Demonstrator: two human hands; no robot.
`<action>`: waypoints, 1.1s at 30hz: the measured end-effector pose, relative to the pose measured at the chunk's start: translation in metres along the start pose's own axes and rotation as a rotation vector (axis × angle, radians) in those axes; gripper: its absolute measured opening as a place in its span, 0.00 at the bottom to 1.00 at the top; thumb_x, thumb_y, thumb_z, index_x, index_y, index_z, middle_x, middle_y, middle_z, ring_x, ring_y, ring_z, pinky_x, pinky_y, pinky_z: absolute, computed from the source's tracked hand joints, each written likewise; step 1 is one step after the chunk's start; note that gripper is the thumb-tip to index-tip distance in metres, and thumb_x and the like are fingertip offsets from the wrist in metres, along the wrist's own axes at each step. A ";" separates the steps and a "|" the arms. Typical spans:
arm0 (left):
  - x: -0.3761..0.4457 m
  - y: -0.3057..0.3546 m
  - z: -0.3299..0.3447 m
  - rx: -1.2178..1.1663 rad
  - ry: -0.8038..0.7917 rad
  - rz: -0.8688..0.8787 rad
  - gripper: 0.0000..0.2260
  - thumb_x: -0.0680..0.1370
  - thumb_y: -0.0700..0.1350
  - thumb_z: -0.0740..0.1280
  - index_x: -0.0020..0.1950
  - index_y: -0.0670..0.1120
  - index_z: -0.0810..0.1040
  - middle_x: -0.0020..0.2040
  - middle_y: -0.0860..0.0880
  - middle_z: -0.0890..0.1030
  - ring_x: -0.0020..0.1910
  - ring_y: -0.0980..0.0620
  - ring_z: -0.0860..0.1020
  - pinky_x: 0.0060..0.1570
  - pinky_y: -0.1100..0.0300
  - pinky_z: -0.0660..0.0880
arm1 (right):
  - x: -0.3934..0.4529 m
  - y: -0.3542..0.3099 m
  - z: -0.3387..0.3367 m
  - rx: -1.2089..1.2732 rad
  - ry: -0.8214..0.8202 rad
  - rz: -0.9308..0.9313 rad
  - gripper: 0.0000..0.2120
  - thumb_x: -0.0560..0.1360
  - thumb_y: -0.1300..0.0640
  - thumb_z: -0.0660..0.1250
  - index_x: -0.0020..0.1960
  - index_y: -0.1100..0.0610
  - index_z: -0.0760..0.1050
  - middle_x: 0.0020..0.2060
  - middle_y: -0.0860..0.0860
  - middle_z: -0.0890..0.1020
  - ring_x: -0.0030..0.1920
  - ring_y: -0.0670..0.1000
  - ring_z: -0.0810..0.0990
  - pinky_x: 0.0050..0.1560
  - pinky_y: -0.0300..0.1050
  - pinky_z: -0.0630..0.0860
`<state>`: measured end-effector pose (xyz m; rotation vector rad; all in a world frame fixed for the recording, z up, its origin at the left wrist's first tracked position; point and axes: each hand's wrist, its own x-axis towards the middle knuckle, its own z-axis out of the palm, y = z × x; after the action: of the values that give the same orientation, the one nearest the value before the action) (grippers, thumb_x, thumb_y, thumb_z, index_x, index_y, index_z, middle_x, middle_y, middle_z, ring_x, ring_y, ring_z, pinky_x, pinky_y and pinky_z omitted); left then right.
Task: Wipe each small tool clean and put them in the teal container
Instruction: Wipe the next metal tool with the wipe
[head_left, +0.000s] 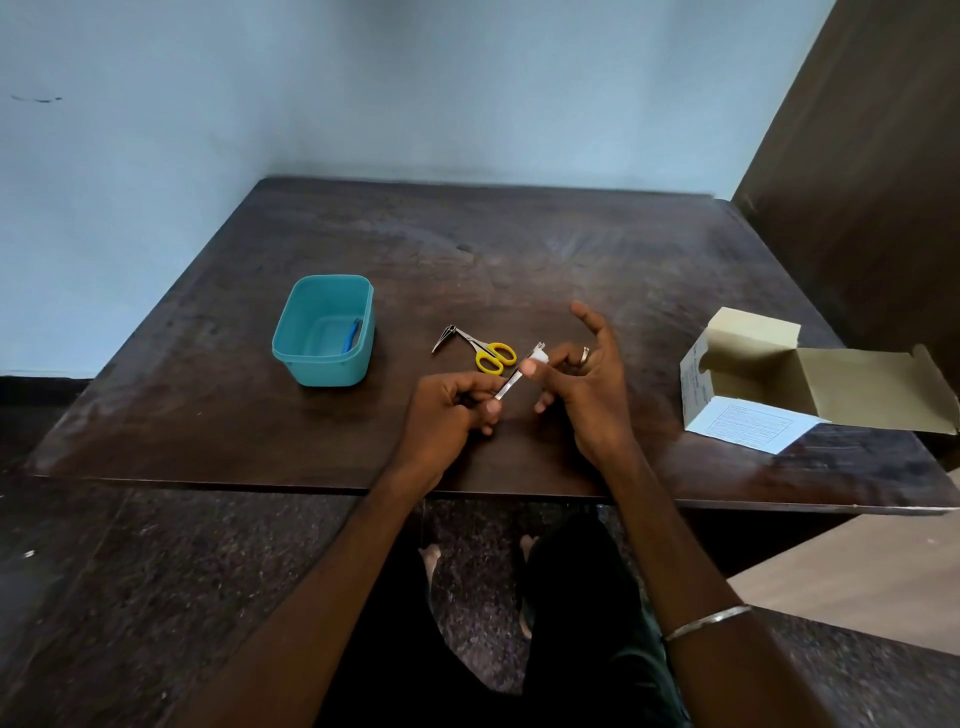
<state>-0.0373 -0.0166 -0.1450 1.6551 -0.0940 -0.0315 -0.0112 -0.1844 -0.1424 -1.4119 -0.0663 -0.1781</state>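
The left hand (457, 410) curls its grip closed around a metal tool (514, 376). The right hand (582, 374) pinches a white wipe (540, 356) against the tool's far end, other fingers splayed.

One head-worn wide view, looking forward and down, close over the dark table (311, 415) toward the wall.

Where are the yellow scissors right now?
In the head view, the yellow-handled scissors lie mid-table, just right of the nail clipper, between the teal container and the right hand.
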 end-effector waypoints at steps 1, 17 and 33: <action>0.000 0.000 0.000 0.002 0.002 -0.002 0.13 0.75 0.26 0.66 0.56 0.35 0.82 0.37 0.46 0.82 0.33 0.59 0.78 0.33 0.64 0.76 | 0.000 0.000 0.000 -0.002 -0.005 0.001 0.40 0.68 0.70 0.76 0.73 0.54 0.62 0.34 0.57 0.77 0.24 0.53 0.73 0.28 0.48 0.74; -0.001 0.003 0.000 -0.007 0.004 0.021 0.14 0.74 0.27 0.67 0.53 0.42 0.84 0.33 0.52 0.82 0.34 0.57 0.79 0.34 0.62 0.77 | -0.004 -0.002 0.004 -0.074 -0.117 0.011 0.41 0.68 0.69 0.76 0.74 0.51 0.62 0.34 0.59 0.78 0.27 0.54 0.72 0.27 0.44 0.70; -0.002 0.003 -0.002 -0.022 0.009 -0.023 0.13 0.76 0.29 0.66 0.54 0.43 0.83 0.37 0.46 0.82 0.33 0.55 0.78 0.34 0.62 0.77 | 0.000 0.003 0.003 -0.055 -0.104 -0.003 0.37 0.68 0.71 0.76 0.72 0.51 0.66 0.34 0.59 0.79 0.27 0.49 0.72 0.26 0.44 0.71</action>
<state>-0.0394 -0.0141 -0.1422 1.6346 -0.0670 -0.0427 -0.0109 -0.1811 -0.1449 -1.4753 -0.1504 -0.1097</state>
